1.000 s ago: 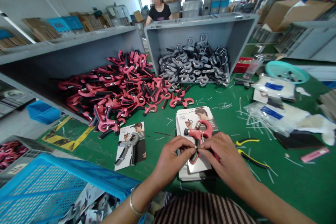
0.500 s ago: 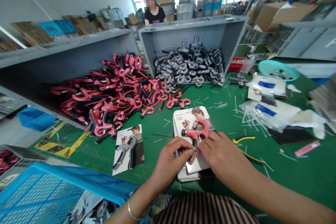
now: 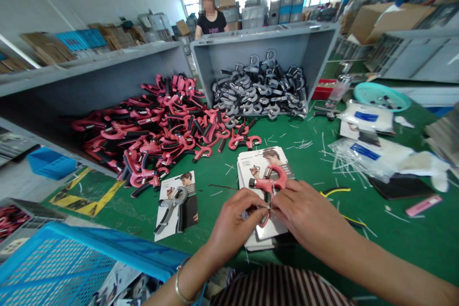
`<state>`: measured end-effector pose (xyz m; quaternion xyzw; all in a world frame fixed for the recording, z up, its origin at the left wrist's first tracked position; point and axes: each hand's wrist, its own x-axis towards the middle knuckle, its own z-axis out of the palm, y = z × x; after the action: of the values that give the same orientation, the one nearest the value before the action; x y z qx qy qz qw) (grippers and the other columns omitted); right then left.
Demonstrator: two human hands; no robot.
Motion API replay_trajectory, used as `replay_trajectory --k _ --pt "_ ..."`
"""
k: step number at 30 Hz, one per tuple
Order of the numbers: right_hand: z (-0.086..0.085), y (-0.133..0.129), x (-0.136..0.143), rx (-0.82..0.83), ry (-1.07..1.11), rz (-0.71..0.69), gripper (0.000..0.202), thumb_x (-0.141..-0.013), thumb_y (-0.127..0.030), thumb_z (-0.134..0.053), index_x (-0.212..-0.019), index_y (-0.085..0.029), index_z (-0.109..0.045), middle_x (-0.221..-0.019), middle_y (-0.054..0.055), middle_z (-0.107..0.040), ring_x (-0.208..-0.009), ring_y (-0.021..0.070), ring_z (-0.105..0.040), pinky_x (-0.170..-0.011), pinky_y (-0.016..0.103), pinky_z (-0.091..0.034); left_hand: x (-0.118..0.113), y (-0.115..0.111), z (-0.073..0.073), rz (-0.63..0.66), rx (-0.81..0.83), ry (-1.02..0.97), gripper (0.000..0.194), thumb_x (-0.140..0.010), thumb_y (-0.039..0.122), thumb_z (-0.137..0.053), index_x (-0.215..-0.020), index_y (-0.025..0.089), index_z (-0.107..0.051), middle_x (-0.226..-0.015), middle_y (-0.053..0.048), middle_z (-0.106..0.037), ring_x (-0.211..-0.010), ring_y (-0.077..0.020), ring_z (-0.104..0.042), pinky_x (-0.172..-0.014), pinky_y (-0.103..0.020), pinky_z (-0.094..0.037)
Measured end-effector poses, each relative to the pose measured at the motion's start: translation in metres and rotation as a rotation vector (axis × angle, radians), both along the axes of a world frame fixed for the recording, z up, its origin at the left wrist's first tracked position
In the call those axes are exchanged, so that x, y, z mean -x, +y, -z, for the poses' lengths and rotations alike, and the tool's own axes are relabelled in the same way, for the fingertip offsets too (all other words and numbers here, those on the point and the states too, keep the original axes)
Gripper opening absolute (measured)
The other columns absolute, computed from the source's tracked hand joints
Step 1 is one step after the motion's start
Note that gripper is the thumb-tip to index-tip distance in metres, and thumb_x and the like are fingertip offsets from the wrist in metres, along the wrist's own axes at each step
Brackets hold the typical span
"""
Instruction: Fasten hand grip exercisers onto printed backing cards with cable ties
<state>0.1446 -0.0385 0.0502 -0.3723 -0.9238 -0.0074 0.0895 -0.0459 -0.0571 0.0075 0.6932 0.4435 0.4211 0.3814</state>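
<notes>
A red hand grip [image 3: 278, 177] with a metal spring lies on a stack of printed cards [image 3: 247, 162]. My left hand [image 3: 238, 220] is closed, thumb and fingers pinched at the grip's lower handle. Right beside it my right hand [image 3: 299, 205] is also closed, its fingertips meeting the left ones over the handle. What lies between the fingertips is too small to make out. To the left, a grey hand grip [image 3: 174, 205] rests on its own printed card [image 3: 163, 229].
Red grips [image 3: 161, 124] spill from a grey bin at left; grey grips [image 3: 258, 86] fill another behind. Pliers [image 3: 335, 191], white ties [image 3: 349, 167] and bags [image 3: 366, 114] lie at right. A blue basket [image 3: 53, 258] stands front left; a person [image 3: 211, 19] is beyond the bins.
My fingertips have come together over the lower handle of the red grip. The view has shifted slightly. The person beyond the bins has moved a little.
</notes>
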Motion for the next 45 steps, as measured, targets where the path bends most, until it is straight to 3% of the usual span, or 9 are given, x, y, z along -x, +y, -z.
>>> replay_trajectory --k 10,14,19,25,28,31,38,42,45 --pt "0.016 0.064 -0.001 0.17 0.354 0.101 0.01 -0.095 -0.02 -0.058 -0.087 -0.019 -0.065 -0.101 0.008 -0.074 -0.096 0.0231 -0.067 -0.096 0.043 -0.047 0.001 0.071 -0.022 0.04 -0.154 0.242 0.017 -0.093 0.02 -0.057 -0.083 0.019 -0.071 -0.082 -0.002 -0.068 -0.081 -0.0158 -0.062 -0.076 -0.027 -0.045" --pt "0.019 0.062 0.001 0.199 0.465 0.171 0.009 -0.095 -0.029 -0.059 -0.094 -0.022 -0.065 -0.101 0.005 -0.073 -0.096 0.0229 -0.065 -0.084 0.037 -0.05 -0.001 0.073 -0.031 0.031 -0.235 0.451 0.025 -0.095 0.02 -0.051 -0.079 0.018 -0.069 -0.079 -0.004 -0.067 -0.079 -0.0168 -0.061 -0.074 -0.028 -0.045" --pt "0.024 0.06 0.006 0.179 0.538 0.151 0.009 -0.094 -0.022 -0.058 -0.085 -0.022 -0.06 -0.09 0.002 -0.069 -0.092 0.0215 -0.061 -0.097 0.042 -0.042 -0.002 0.065 -0.034 -0.023 -0.482 0.713 0.027 -0.096 0.02 -0.045 -0.079 0.017 -0.066 -0.08 -0.008 -0.064 -0.08 -0.0204 -0.059 -0.075 -0.033 -0.044" --pt "0.027 0.061 0.004 0.205 0.555 0.089 0.004 -0.092 -0.023 -0.061 -0.09 -0.02 -0.061 -0.096 0.005 -0.068 -0.098 0.0231 -0.058 -0.099 0.044 -0.04 0.0 0.062 -0.029 -0.111 -0.417 0.36 0.022 -0.099 0.022 -0.047 -0.082 0.019 -0.06 -0.079 -0.004 -0.063 -0.08 -0.0173 -0.058 -0.076 -0.031 -0.044" --pt "0.031 0.063 0.002 0.23 0.68 0.095 0.004 -0.093 -0.022 -0.059 -0.093 -0.021 -0.063 -0.095 0.003 -0.068 -0.099 0.022 -0.059 -0.1 0.043 -0.04 -0.001 0.06 -0.025 -0.05 -0.356 0.355 0.01 -0.096 0.028 -0.056 -0.095 0.019 -0.06 -0.092 -0.006 -0.065 -0.093 -0.0196 -0.058 -0.086 -0.034 -0.044" --pt "0.034 0.067 0.001 0.268 0.79 0.083 0.007 -0.095 -0.024 -0.058 -0.091 -0.024 -0.064 -0.093 0.002 -0.069 -0.107 0.0225 -0.059 -0.106 0.046 -0.035 0.0 0.057 -0.014 -0.085 -0.292 0.4 0.024 -0.087 0.03 -0.069 -0.105 0.019 -0.058 -0.105 -0.008 -0.063 -0.103 -0.0239 -0.056 -0.093 -0.039 -0.044" --pt "0.034 0.07 0.003 0.275 0.811 -0.047 0.01 -0.095 -0.019 -0.057 -0.087 -0.022 -0.063 -0.105 0.0 -0.07 -0.112 0.0182 -0.056 -0.106 0.042 -0.034 -0.002 0.066 0.015 -0.224 -0.312 0.462 0.016 -0.094 0.022 -0.058 -0.109 0.02 -0.061 -0.112 -0.009 -0.064 -0.109 -0.025 -0.056 -0.097 -0.044 -0.043" --pt "0.039 0.057 -0.032 0.226 0.756 -0.067 0.014 -0.098 -0.022 -0.052 -0.09 -0.024 -0.063 -0.103 0.002 -0.072 -0.108 0.0196 -0.058 -0.102 0.043 -0.039 -0.001 0.053 0.009 -0.146 -0.294 0.465 0.015 -0.094 0.023 -0.057 -0.107 0.02 -0.063 -0.112 -0.009 -0.065 -0.11 -0.0254 -0.057 -0.099 -0.045 -0.044" --pt "0.067 0.045 -0.103 0.103 0.646 0.198 0.013 -0.096 -0.031 -0.056 -0.107 -0.026 -0.062 -0.122 0.007 -0.067 -0.12 0.0246 -0.054 -0.104 0.05 -0.037 0.016 0.031 0.007 -0.153 -0.219 0.4 0.016 -0.094 0.025 -0.057 -0.108 0.022 -0.063 -0.115 -0.009 -0.064 -0.113 -0.0246 -0.057 -0.101 -0.044 -0.044"
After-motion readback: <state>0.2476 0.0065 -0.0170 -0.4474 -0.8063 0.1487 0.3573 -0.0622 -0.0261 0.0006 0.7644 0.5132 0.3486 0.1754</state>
